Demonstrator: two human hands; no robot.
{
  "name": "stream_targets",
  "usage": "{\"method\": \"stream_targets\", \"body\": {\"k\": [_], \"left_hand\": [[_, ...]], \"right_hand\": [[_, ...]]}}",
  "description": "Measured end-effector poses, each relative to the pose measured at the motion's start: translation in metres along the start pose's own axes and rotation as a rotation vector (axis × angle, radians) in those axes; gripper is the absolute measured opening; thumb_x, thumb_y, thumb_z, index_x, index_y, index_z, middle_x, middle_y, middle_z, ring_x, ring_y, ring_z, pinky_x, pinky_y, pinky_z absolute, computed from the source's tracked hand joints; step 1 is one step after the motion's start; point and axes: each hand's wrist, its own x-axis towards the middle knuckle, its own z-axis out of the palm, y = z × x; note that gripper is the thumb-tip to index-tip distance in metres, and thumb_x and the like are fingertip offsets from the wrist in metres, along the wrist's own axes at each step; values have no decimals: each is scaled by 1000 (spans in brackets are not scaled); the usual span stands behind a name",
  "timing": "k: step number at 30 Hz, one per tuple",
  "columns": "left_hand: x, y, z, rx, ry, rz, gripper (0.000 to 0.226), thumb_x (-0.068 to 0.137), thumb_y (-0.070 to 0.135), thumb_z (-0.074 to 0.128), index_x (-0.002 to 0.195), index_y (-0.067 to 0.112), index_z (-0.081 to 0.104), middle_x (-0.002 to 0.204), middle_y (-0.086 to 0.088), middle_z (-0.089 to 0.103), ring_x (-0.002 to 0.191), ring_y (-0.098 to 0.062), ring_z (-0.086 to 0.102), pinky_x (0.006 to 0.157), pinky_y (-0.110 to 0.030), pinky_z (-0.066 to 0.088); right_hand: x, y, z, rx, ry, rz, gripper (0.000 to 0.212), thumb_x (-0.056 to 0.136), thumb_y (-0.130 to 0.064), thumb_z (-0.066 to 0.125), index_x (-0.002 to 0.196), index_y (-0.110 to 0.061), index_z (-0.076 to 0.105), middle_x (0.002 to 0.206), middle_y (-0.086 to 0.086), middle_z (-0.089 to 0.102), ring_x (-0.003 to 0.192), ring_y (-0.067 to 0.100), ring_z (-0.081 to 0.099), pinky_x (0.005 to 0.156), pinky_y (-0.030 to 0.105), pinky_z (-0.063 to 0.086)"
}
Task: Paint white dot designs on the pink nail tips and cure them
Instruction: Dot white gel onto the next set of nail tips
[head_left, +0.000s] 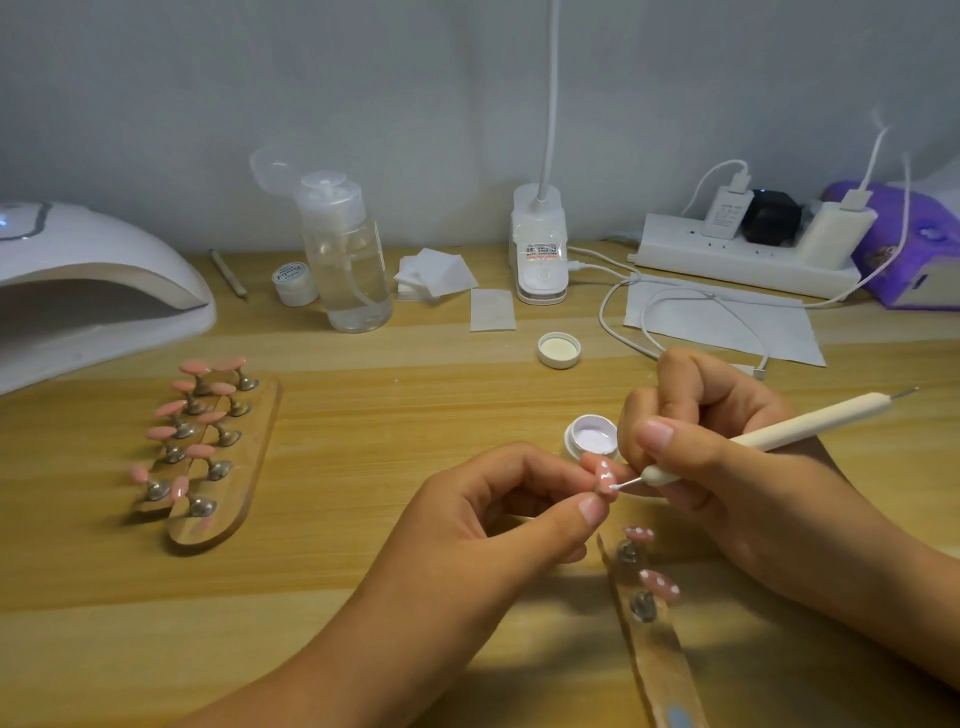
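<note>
Dotting goes cleanest, I judge, with the two hands braced together, as they are. The left hand (498, 499) pinches one pink nail tip (605, 480) between thumb and fingertips just in front of the open pot (592, 434). The right hand (717, 452) grips the dotting pen (810, 421) like a pencil, its metal point touching the tip's near end. White dots already sit higher on that tip, so a light touch and a straight lift should keep the next one round.

The pot holds pale white paint, and its lid (558, 349) lies upturned behind it. Far left of the pot and further back, a clear bottle (348, 260) holds clear liquid. The small jar (295, 283) beside the bottle is closed, so I cannot tell its contents.
</note>
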Motion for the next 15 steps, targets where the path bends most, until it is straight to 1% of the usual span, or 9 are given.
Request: {"method": "stream_targets", "body": {"k": [4,8,15], "left_hand": [[0,0,0,14,4,4,8,73,19,70,76,24,75,81,8,72,73,-2,62,67,-17,52],[-1,-1,-1,23,5,6,7,74,19,70,77,25,75,82,8,71,73,-2,62,69,-19,53],[0,0,0,17,7,6,8,73,19,70,75,26,75,78,9,71,72,0,62,67,-17,53]], "right_hand": [[0,0,-1,-4,-8,-2,21,72,-23,73,62,-22,54,56,2,52,53,8,49,56,16,46],[0,1,-1,1,6,-6,19,73,-21,66,60,-22,53,54,1,50,52,8,48,55,15,45],[0,1,0,12,19,-2,19,72,-21,66,60,-21,52,56,2,50,53,10,46,53,15,43]]}}
